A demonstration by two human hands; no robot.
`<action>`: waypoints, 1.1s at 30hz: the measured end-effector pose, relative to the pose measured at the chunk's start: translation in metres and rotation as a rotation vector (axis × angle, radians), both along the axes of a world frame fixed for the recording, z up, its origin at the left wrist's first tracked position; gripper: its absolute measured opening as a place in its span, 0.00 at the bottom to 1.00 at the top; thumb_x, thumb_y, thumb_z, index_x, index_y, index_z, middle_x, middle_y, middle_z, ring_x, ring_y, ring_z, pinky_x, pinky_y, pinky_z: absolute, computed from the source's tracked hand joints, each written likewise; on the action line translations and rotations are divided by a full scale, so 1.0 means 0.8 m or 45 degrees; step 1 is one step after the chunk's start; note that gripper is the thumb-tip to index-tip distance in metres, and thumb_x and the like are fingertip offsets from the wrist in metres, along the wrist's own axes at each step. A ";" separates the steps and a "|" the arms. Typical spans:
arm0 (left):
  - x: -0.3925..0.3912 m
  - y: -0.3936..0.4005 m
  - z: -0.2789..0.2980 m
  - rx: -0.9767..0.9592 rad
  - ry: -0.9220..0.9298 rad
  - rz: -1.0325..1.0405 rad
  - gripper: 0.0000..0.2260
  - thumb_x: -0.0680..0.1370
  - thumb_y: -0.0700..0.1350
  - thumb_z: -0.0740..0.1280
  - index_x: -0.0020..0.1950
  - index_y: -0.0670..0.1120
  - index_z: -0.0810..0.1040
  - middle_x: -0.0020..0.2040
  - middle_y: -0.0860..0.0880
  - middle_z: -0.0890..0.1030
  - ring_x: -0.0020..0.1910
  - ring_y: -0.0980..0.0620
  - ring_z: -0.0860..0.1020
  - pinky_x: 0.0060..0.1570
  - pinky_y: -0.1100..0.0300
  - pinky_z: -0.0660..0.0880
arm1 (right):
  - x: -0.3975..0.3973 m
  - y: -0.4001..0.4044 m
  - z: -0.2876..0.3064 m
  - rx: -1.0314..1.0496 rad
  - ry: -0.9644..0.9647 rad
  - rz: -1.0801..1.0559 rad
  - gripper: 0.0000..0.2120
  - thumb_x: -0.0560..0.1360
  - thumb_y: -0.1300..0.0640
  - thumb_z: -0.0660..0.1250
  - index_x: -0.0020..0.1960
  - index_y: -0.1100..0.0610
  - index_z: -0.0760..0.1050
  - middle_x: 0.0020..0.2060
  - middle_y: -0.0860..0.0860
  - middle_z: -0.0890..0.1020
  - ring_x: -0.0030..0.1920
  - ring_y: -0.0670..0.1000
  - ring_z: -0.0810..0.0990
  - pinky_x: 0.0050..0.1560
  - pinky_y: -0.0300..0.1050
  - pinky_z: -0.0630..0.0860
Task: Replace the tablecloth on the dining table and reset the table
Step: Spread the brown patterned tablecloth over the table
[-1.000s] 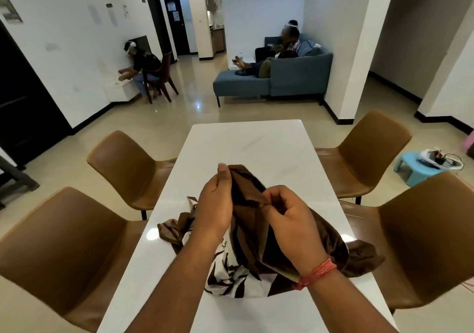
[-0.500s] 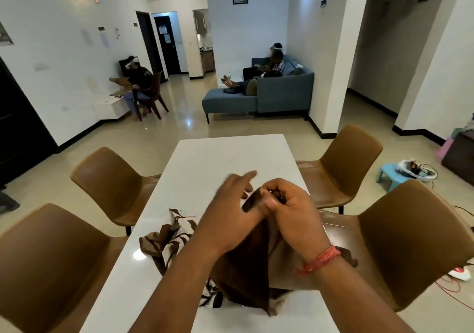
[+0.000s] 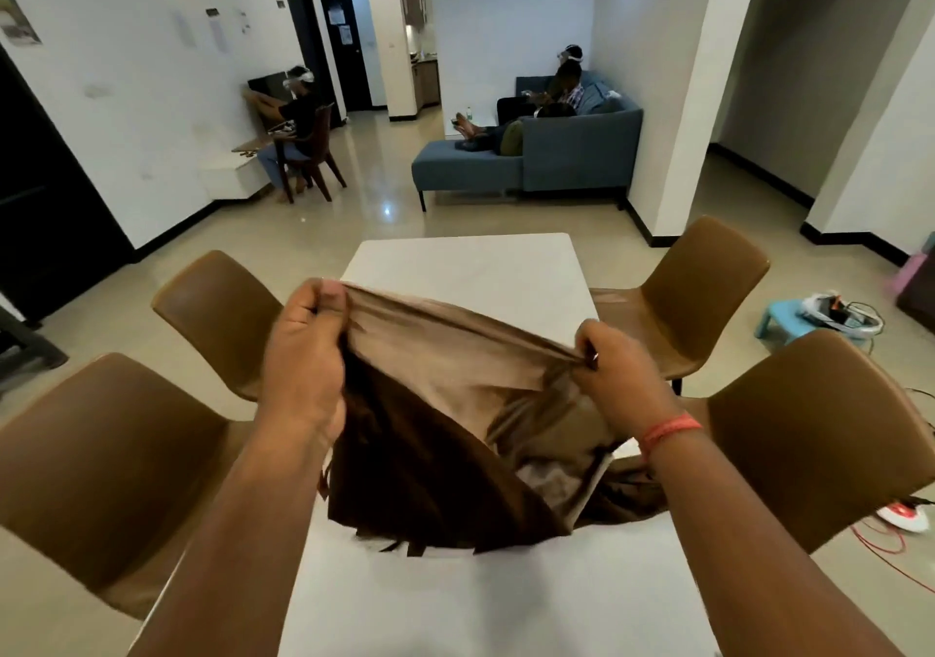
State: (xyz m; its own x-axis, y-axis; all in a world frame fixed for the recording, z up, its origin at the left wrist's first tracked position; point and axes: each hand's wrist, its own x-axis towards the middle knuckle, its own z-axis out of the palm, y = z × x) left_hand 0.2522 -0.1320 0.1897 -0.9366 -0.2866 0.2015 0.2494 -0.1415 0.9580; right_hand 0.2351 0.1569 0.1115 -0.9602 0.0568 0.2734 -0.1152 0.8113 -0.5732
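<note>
A brown tablecloth [image 3: 455, 403] hangs lifted above the white dining table [image 3: 470, 267], its top edge stretched between my two hands. My left hand [image 3: 303, 353] grips the edge at the left, fingers curled round the fabric. My right hand [image 3: 614, 378], with a red thread at the wrist, pinches the same edge at the right. The cloth's lower part droops in dark folds onto the near half of the table and hides that surface. The far half of the table is bare white.
Brown chairs stand around the table: two on the left [image 3: 212, 307] [image 3: 101, 454] and two on the right [image 3: 703, 282] [image 3: 819, 428]. A blue sofa [image 3: 577, 150] with people sits beyond. A small blue stool [image 3: 789, 317] and red cables [image 3: 890, 545] lie on the floor at right.
My hands have moved apart and up, pulling the bunched cloth open along one edge. The cloth has risen off the table and now hangs spread between them.
</note>
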 end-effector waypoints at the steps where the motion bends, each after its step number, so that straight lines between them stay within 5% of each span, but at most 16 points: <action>1: -0.003 -0.008 0.006 0.148 -0.026 0.028 0.14 0.83 0.52 0.61 0.39 0.53 0.79 0.37 0.56 0.76 0.40 0.57 0.73 0.48 0.56 0.72 | -0.010 0.006 0.000 -0.019 0.015 -0.038 0.09 0.70 0.68 0.68 0.42 0.57 0.71 0.38 0.51 0.76 0.38 0.54 0.75 0.36 0.45 0.72; 4: -0.018 -0.046 0.012 0.075 0.000 0.197 0.12 0.82 0.54 0.63 0.41 0.53 0.79 0.39 0.55 0.77 0.42 0.56 0.75 0.49 0.57 0.75 | -0.045 0.020 0.003 0.069 0.015 -0.098 0.10 0.71 0.71 0.65 0.46 0.57 0.76 0.43 0.53 0.78 0.41 0.54 0.76 0.34 0.42 0.68; 7: -0.033 -0.087 0.004 -0.697 0.129 0.274 0.08 0.80 0.48 0.67 0.41 0.54 0.77 0.41 0.57 0.78 0.40 0.63 0.76 0.44 0.70 0.72 | -0.074 0.032 0.017 0.195 -0.047 -0.112 0.15 0.72 0.72 0.61 0.49 0.57 0.80 0.48 0.56 0.78 0.46 0.57 0.77 0.43 0.47 0.75; 11: -0.060 -0.141 -0.021 -1.785 -0.162 -0.013 0.11 0.74 0.48 0.74 0.52 0.51 0.74 0.42 0.51 0.77 0.42 0.49 0.76 0.41 0.55 0.72 | -0.094 0.046 0.042 0.349 -0.007 -0.198 0.14 0.75 0.70 0.62 0.52 0.57 0.80 0.47 0.53 0.72 0.46 0.55 0.75 0.48 0.47 0.75; 14: -0.072 -0.183 -0.036 -2.065 -0.162 0.100 0.10 0.75 0.39 0.66 0.55 0.49 0.76 0.43 0.47 0.79 0.43 0.44 0.78 0.40 0.54 0.72 | -0.100 0.051 0.057 0.415 0.097 -0.285 0.10 0.77 0.67 0.64 0.53 0.59 0.80 0.49 0.55 0.72 0.44 0.56 0.75 0.51 0.50 0.77; 19: -0.083 -0.259 -0.077 -1.787 -0.272 0.430 0.14 0.74 0.31 0.62 0.54 0.46 0.78 0.47 0.42 0.80 0.42 0.45 0.74 0.41 0.49 0.76 | -0.108 0.058 0.080 0.356 0.145 -0.502 0.11 0.77 0.67 0.61 0.54 0.60 0.81 0.53 0.60 0.75 0.50 0.63 0.77 0.54 0.56 0.76; 23: -0.102 -0.307 -0.119 -1.265 -0.625 0.597 0.12 0.76 0.31 0.62 0.55 0.42 0.80 0.53 0.38 0.79 0.51 0.37 0.77 0.47 0.46 0.75 | -0.108 0.045 0.097 0.082 0.140 -0.702 0.19 0.74 0.69 0.57 0.57 0.59 0.82 0.55 0.60 0.82 0.56 0.63 0.77 0.56 0.52 0.74; 27: -0.123 -0.269 -0.124 -0.943 -0.605 0.433 0.12 0.81 0.37 0.57 0.59 0.43 0.78 0.55 0.45 0.78 0.54 0.43 0.76 0.52 0.54 0.70 | -0.108 -0.028 0.104 -0.021 0.033 -0.414 0.19 0.75 0.68 0.56 0.58 0.58 0.80 0.52 0.58 0.81 0.56 0.59 0.77 0.56 0.51 0.74; 33: -0.183 -0.250 -0.101 -0.148 -0.588 0.276 0.14 0.79 0.43 0.60 0.62 0.49 0.78 0.57 0.44 0.82 0.47 0.47 0.80 0.43 0.55 0.78 | -0.113 -0.108 0.141 -0.052 0.083 -0.267 0.18 0.74 0.67 0.55 0.55 0.57 0.81 0.48 0.56 0.81 0.52 0.56 0.77 0.54 0.48 0.74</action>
State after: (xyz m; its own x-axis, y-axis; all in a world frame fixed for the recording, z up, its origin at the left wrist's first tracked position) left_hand 0.1057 -0.3322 0.1092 -0.8569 -0.4842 -0.1767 -0.1911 -0.0199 0.9814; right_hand 0.1449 0.0706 0.2245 -0.9065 0.2660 0.3279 0.0158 0.7974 -0.6033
